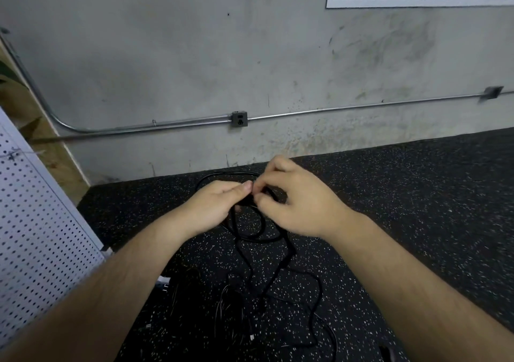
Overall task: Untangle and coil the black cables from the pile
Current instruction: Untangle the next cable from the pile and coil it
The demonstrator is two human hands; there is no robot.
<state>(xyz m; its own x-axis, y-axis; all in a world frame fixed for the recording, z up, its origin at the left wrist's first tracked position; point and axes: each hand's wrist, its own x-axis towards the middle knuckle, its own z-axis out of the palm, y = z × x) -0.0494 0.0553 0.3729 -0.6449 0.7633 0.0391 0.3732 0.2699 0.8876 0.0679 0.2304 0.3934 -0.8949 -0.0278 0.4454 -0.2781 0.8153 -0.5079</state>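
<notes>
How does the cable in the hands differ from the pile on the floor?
The held cable is pinched between the left hand and right hand; the pile lies untouched on the floor. The held cable hangs in wide loops; the pile is a tight tangle. Both are black.

Pinches a black cable (258, 239) with left hand (214, 208) and right hand (297, 203) close together, the tangled pile (239, 300) at six o'clock, a wall socket (239, 119) at twelve o'clock.
</notes>
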